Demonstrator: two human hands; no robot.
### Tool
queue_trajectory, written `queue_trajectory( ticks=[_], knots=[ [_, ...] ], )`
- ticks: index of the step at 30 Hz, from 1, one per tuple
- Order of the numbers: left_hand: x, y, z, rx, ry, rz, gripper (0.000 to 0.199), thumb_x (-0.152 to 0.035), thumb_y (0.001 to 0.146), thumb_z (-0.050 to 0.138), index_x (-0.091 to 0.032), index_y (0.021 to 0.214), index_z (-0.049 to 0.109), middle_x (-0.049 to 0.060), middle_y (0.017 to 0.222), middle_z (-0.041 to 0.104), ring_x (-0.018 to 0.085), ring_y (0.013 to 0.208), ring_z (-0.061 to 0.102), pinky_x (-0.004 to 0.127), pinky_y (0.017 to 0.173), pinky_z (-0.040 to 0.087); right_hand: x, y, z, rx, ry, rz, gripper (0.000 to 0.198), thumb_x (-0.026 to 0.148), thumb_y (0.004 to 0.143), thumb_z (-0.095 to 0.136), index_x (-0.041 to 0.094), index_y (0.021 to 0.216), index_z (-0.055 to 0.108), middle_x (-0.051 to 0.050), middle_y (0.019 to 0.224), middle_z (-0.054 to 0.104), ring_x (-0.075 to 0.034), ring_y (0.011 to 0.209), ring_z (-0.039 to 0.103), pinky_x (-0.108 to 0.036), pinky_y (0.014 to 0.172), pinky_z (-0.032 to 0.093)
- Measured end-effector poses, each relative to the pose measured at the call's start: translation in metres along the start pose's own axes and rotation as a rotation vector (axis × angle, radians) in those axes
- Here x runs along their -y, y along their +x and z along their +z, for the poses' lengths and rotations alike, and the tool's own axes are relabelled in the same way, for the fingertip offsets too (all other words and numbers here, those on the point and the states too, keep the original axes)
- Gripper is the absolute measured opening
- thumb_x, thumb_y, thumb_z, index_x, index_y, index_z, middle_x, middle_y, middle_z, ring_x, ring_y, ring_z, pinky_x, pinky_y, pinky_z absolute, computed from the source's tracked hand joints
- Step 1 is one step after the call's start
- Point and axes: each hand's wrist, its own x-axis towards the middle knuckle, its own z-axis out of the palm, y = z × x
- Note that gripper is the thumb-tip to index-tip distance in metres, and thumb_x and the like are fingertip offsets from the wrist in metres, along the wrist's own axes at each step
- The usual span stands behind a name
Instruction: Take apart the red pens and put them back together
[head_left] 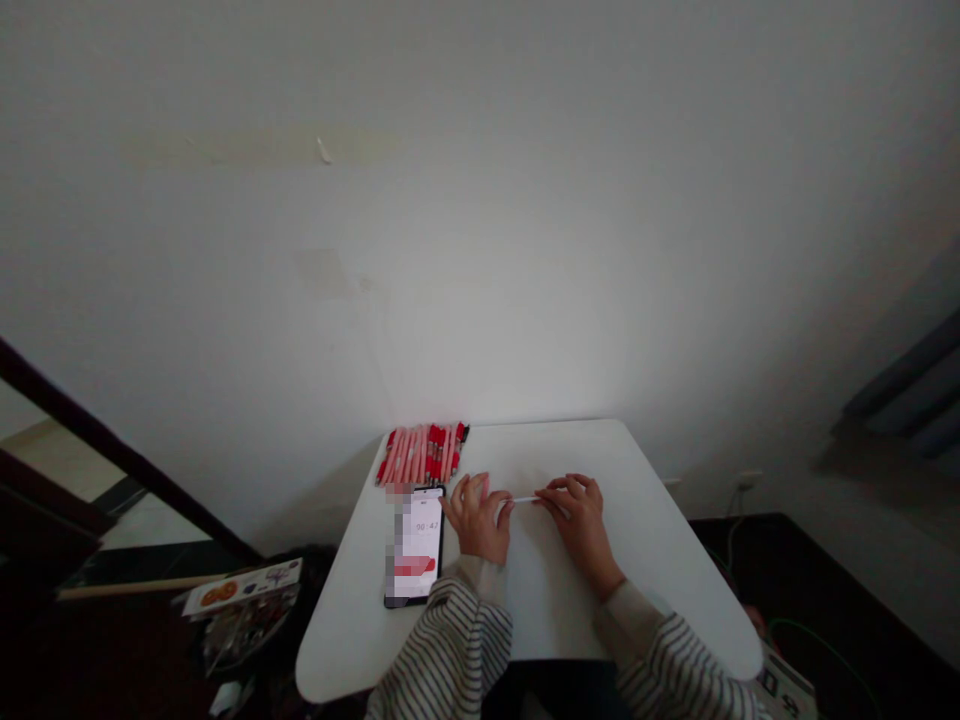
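Pale wall (525,220) backs the white desk (555,443), pens (421,455) lining its far-left corner. Short of the far edge, the left hand (480,522) and right hand (580,520) pinch opposite ends of a rod (523,499), fingers closed; it looks light and stiff, possibly slippery, best held near its ends.

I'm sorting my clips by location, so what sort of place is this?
Probably a room in a home, judging by the small white table against a plain wall, the low socket, and what looks like a curtain at right.
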Motion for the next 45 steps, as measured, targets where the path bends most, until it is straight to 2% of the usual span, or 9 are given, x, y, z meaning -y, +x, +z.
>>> queue_trajectory(
  ticks=[4, 7, 10, 19, 29, 34, 39, 45],
  knots=[
    [-0.0016, 0.0016, -0.0039, -0.03, 0.04, -0.122, 0.014, -0.032, 0.077, 0.062, -0.031, 0.087, 0.071, 0.004, 0.124, 0.056, 0.031, 0.127, 0.035, 0.066, 0.107, 0.015, -0.0033, -0.0004, 0.0012, -0.056, -0.003, 0.04, 0.019, 0.039, 0.086, 0.056, 0.033, 0.093, 0.072, -0.005, 0.094, 0.065, -0.024, 0.099, 0.046, -0.045, 0.091, 0.036],
    [-0.0044, 0.0028, -0.0072, 0.007, 0.12, -0.233, 0.015, -0.026, 0.075, 0.062, -0.029, 0.087, 0.071, 0.004, 0.126, 0.054, 0.03, 0.125, 0.037, 0.065, 0.106, 0.018, -0.0042, -0.0004, 0.0009, -0.086, -0.006, 0.061, 0.021, 0.04, 0.087, 0.055, 0.031, 0.094, 0.072, -0.005, 0.093, 0.065, -0.023, 0.097, 0.046, -0.041, 0.087, 0.037],
    [-0.0062, 0.0031, -0.0081, 0.042, 0.191, -0.266, 0.016, -0.025, 0.074, 0.063, -0.03, 0.087, 0.071, 0.004, 0.128, 0.052, 0.029, 0.127, 0.035, 0.064, 0.108, 0.017, -0.0033, -0.0001, -0.0006, -0.09, -0.008, 0.07, 0.023, 0.041, 0.087, 0.053, 0.03, 0.094, 0.072, -0.006, 0.093, 0.064, -0.023, 0.097, 0.045, -0.04, 0.087, 0.036],
    [-0.0055, 0.0022, -0.0049, 0.07, 0.274, -0.225, 0.018, -0.027, 0.076, 0.061, -0.032, 0.09, 0.071, 0.001, 0.132, 0.051, 0.03, 0.129, 0.033, 0.063, 0.109, 0.015, -0.0016, -0.0002, -0.0015, -0.068, 0.0, 0.103, 0.021, 0.04, 0.087, 0.055, 0.031, 0.093, 0.072, -0.004, 0.093, 0.065, -0.023, 0.097, 0.044, -0.038, 0.088, 0.034],
    [-0.005, 0.0025, -0.0049, 0.086, 0.258, -0.215, 0.014, -0.028, 0.079, 0.058, -0.03, 0.081, 0.072, 0.0, 0.131, 0.054, 0.03, 0.127, 0.035, 0.065, 0.106, 0.018, 0.0019, -0.0002, -0.0043, -0.041, 0.006, 0.119, 0.021, 0.039, 0.087, 0.054, 0.031, 0.094, 0.072, -0.005, 0.095, 0.065, -0.023, 0.097, 0.045, -0.037, 0.088, 0.033],
    [-0.0065, 0.0039, -0.0069, 0.091, 0.218, -0.208, 0.015, -0.027, 0.08, 0.056, -0.03, 0.081, 0.071, 0.001, 0.13, 0.055, 0.03, 0.127, 0.036, 0.066, 0.105, 0.02, 0.0025, 0.0012, -0.0052, -0.042, -0.001, 0.103, 0.019, 0.037, 0.086, 0.055, 0.031, 0.092, 0.073, -0.005, 0.093, 0.065, -0.023, 0.097, 0.045, -0.037, 0.087, 0.034],
    [-0.0058, 0.0036, -0.0069, 0.085, 0.132, -0.198, 0.016, -0.024, 0.081, 0.056, -0.03, 0.08, 0.07, -0.001, 0.129, 0.056, 0.029, 0.127, 0.036, 0.066, 0.105, 0.019, 0.0025, 0.0016, -0.0045, -0.042, -0.025, 0.104, 0.017, 0.034, 0.085, 0.057, 0.031, 0.09, 0.073, -0.005, 0.09, 0.065, -0.023, 0.095, 0.045, -0.038, 0.087, 0.035],
    [-0.0039, 0.0031, -0.0061, 0.051, 0.071, -0.181, 0.016, -0.024, 0.081, 0.056, -0.03, 0.081, 0.071, 0.001, 0.127, 0.058, 0.029, 0.126, 0.037, 0.066, 0.105, 0.017, 0.0041, 0.0015, -0.0052, -0.022, -0.031, 0.111, 0.016, 0.034, 0.085, 0.058, 0.031, 0.088, 0.074, -0.005, 0.089, 0.065, -0.023, 0.095, 0.045, -0.039, 0.087, 0.035]
  ],
)
